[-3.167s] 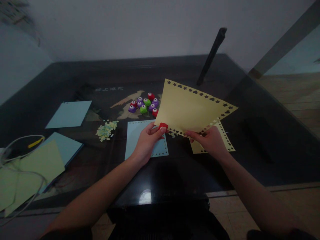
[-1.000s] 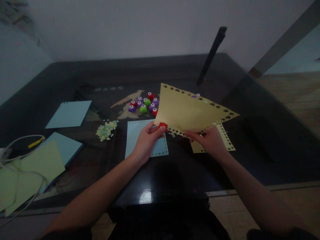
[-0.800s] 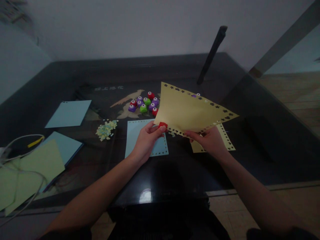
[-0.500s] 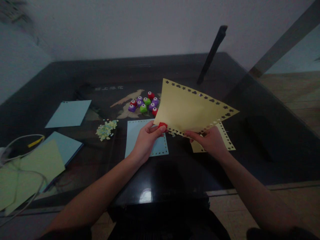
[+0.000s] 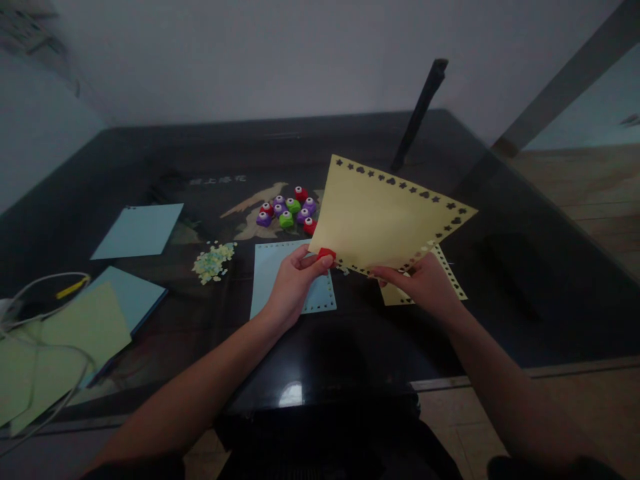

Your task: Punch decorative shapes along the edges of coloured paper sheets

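Note:
A yellow sheet (image 5: 385, 217) with shaped holes along its edges is held up, tilted, above the table. My left hand (image 5: 295, 280) is closed on a small red punch (image 5: 327, 255) at the sheet's lower left corner. The thumb and fingers of my right hand (image 5: 425, 283) pinch the lower edge of that sheet. Below my left hand lies a blue sheet (image 5: 267, 280) with holes along its edges. Another yellow sheet (image 5: 453, 277) with punched edges lies partly under my right hand.
Several red, purple and green punches (image 5: 287, 219) stand behind the sheets. Paper bits (image 5: 213, 262) form a pile to their left. Blue sheets (image 5: 137, 230), yellow-green sheets (image 5: 85, 333) and a white cable (image 5: 50, 343) lie at left. A dark post (image 5: 420, 113) rises at the back.
The held yellow sheet's tilt has changed slightly, its right corner sitting a little higher. Both hands keep their grips. The whole view has shifted slightly.

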Available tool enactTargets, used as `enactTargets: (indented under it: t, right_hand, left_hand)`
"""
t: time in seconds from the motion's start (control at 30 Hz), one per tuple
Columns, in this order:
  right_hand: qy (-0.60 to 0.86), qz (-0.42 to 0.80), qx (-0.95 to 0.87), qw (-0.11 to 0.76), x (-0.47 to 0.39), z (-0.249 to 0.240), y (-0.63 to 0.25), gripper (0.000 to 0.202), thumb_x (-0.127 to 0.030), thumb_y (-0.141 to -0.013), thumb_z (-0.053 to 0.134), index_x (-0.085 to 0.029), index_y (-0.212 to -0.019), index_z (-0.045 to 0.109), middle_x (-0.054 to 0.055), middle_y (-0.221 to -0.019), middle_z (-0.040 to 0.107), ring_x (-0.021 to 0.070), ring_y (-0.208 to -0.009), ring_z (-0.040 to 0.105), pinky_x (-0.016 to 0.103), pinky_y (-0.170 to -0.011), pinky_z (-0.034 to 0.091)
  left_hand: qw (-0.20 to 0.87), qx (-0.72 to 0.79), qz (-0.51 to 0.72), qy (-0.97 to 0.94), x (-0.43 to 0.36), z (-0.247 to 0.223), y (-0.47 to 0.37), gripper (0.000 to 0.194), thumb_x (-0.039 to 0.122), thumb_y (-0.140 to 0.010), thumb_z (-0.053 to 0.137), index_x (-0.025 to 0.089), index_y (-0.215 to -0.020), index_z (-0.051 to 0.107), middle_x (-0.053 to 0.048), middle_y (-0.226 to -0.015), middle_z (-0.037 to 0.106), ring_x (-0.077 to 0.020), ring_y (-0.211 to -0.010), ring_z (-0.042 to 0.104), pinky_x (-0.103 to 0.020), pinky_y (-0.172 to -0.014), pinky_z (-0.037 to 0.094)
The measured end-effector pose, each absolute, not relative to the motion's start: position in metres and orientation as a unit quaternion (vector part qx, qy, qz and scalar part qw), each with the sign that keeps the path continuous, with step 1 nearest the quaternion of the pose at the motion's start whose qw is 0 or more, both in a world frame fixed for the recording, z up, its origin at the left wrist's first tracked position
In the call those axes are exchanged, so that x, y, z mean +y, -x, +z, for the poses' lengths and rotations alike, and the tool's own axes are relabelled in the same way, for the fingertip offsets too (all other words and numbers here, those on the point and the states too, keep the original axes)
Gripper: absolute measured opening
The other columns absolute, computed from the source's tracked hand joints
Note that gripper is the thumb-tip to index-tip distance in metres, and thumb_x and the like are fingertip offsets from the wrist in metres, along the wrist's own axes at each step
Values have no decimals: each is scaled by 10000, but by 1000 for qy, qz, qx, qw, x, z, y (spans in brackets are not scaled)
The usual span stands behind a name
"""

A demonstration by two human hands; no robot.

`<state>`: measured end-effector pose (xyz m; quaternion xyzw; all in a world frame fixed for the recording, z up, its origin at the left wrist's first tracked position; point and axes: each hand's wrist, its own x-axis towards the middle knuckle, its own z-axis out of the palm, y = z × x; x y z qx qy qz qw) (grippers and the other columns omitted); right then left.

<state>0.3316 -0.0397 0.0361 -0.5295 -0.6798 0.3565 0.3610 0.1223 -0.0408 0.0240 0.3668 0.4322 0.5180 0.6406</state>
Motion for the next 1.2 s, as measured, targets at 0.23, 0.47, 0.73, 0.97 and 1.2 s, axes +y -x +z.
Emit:
enactTargets:
  t: [0.23, 0.47, 0.73, 0.97, 1.2]
  right_hand:
    - [563, 347, -647, 378, -68, 36, -342, 237, -334, -698, 711, -219, -905, 724, 60, -953, 738, 244, -894, 688, 402, -843, 536]
    - [609, 319, -618, 382, -96, 24, -350, 179, -353, -717, 688, -200, -791, 743, 84, -865, 747, 264, -841, 703, 409, -782, 555]
    - [627, 306, -572, 431, -104, 10, -343, 173, -349, -719, 684, -189, -749, 742, 77, -812, 749, 270, -787, 708, 412, -746, 562]
    - [636, 282, -569, 438, -105, 9, -343, 155, -346, -696, 698, -198, -718, 737, 67, -767, 748, 271, -723, 705, 398, -684, 562]
    - [640, 276, -580, 422, -106, 13, -340, 132, -329, -705, 687, -208, -671, 726, 56, -702, 740, 239, -651, 696, 362, -623, 551]
  left_hand:
    - [662, 416, 491, -384, -50, 25, -130, 333, 270, -666, 758, 138, -956, 661, -70, -865, 722, -178, -792, 643, -309, -794, 452]
    - [685, 395, 468, -395, -55, 19, -138, 298, 248, -679, 756, 146, -939, 654, -62, -903, 726, -173, -842, 653, -320, -843, 456]
    - [674, 402, 461, -413, -55, 13, -142, 326, 251, -684, 747, 143, -975, 645, -66, -954, 719, -180, -884, 650, -331, -867, 458]
    - [656, 411, 466, -427, -53, 7, -145, 294, 259, -675, 748, 158, -931, 644, -57, -949, 718, -191, -899, 651, -343, -863, 467]
    - [659, 417, 455, -430, -54, 9, -146, 289, 264, -662, 752, 156, -903, 633, -61, -919, 718, -196, -864, 658, -345, -823, 479]
